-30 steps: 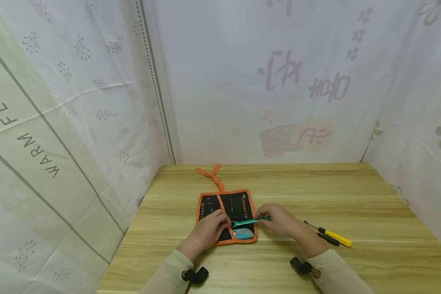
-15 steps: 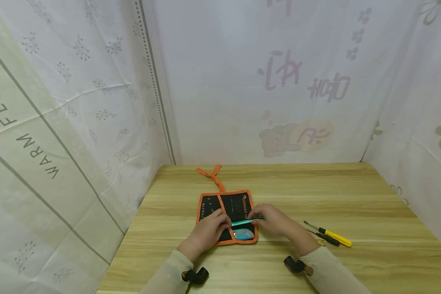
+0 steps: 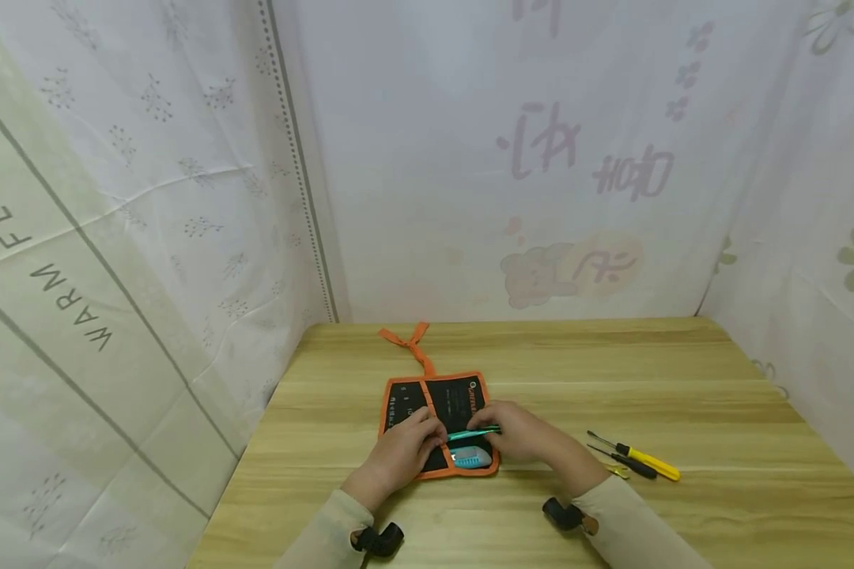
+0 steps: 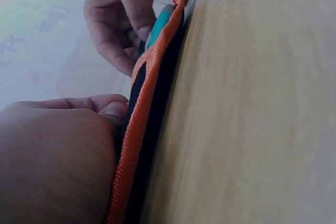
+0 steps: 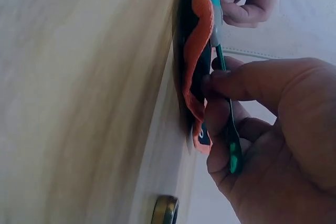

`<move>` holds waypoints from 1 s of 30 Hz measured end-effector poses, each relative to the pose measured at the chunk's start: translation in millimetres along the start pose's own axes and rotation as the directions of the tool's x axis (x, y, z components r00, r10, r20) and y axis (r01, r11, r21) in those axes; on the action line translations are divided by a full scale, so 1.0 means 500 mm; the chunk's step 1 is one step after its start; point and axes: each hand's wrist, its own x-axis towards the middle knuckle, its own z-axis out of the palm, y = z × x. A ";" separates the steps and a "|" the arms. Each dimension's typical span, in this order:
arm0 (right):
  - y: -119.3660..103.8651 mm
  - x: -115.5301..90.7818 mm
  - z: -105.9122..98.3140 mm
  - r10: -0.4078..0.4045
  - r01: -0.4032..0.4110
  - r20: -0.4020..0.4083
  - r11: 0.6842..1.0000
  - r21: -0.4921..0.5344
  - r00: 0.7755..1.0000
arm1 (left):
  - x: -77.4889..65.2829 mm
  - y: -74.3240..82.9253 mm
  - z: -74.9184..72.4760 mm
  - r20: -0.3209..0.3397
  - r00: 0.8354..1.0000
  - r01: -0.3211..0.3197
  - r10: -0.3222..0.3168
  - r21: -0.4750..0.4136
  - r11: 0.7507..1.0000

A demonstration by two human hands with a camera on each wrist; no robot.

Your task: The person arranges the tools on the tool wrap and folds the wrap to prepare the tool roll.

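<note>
A black tool pouch with orange trim lies unfolded on the table. My left hand pinches the orange edge of its pocket between thumb and fingers. Thumb and fingers of my right hand grip a slim green wrench, which points left into that pocket edge; its far end is hidden by the left hand. In the right wrist view the wrench's near end lies against the right palm. Just below the wrench, a teal and grey utility knife sits tucked in the pouch.
Right of the hands lie a yellow-handled screwdriver, a black-handled screwdriver and a small gold wrench-like piece. Orange tie straps trail from the pouch's far edge. Printed cloth hangs behind the wooden table.
My right hand has moved left with the green wrench, and less of the wrench shows beside the pocket edge. The left hand holds its place. The gold piece has come out from behind the right forearm.
</note>
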 end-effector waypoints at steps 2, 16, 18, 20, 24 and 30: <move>0.002 -0.002 -0.001 0.002 -0.002 0.000 1.000 0.004 1.000 | -0.001 0.001 0.000 -0.005 1.000 -0.001 0.001 0.004 1.000; 0.036 -0.034 -0.024 0.052 -0.056 -0.073 0.997 -0.059 0.996 | -0.002 -0.001 0.002 -0.013 1.000 -0.004 0.004 0.016 1.000; 0.039 -0.040 -0.031 0.055 -0.058 -0.077 0.997 -0.042 0.995 | -0.002 -0.002 0.002 -0.022 1.000 -0.015 0.015 0.011 1.000; 0.043 -0.045 -0.036 0.057 -0.060 -0.078 0.997 -0.037 0.995 | -0.002 -0.002 0.003 -0.028 0.999 -0.020 0.020 0.008 1.000; 0.051 -0.052 -0.041 0.044 -0.047 -0.073 0.998 -0.037 0.996 | -0.003 -0.004 0.004 -0.023 1.000 -0.014 0.015 0.007 1.000; 0.053 -0.055 -0.044 0.032 -0.034 -0.078 0.999 -0.015 0.996 | -0.003 -0.004 0.004 -0.014 1.000 -0.001 0.001 0.006 1.000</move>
